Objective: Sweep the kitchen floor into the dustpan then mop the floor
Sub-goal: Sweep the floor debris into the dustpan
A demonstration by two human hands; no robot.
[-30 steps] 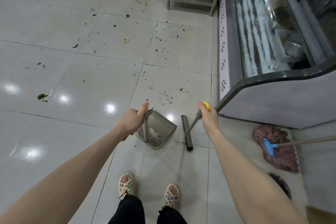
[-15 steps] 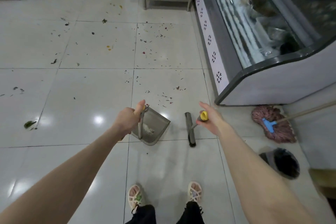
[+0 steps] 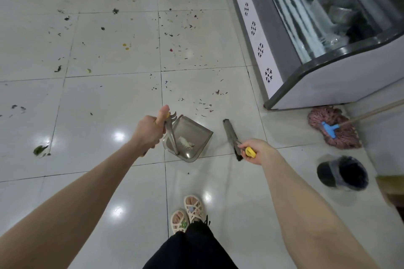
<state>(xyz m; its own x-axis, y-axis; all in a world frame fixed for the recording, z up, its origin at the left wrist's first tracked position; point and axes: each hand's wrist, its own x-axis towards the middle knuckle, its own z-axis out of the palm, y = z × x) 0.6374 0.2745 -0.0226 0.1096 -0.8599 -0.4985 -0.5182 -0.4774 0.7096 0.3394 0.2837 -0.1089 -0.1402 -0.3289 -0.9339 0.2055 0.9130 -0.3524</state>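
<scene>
The left hand (image 3: 149, 131) is closed round the top of the dustpan's upright grey handle (image 3: 172, 137), with the thumb stretched up along its yellow tip. Below it the grey dustpan (image 3: 192, 135) rests on the white tiled floor (image 3: 98, 105), its open mouth turned away from the person, and a pale scrap (image 3: 185, 143) lies inside. The right hand (image 3: 261, 152) grips the yellow-capped end (image 3: 250, 152) of the broom (image 3: 230, 135), whose narrow dark head sits on the floor just to the right of the dustpan, apart from it. Small dark scraps (image 3: 203, 107) lie on the tiles just beyond both tools, and more are scattered across the tiles farther ahead, among them a green leaf (image 3: 40, 149) well off to the left. The person's feet in pale woven sandals (image 3: 188, 214) stand close together behind the dustpan. To the right, a mop (image 3: 334, 131) with pinkish strings and a blue clamp lies on the floor beside the corner of a glass-topped display freezer (image 3: 328, 85), its wooden handle running off to the right. A dark bucket (image 3: 343, 173) stands nearer the person than the mop.
</scene>
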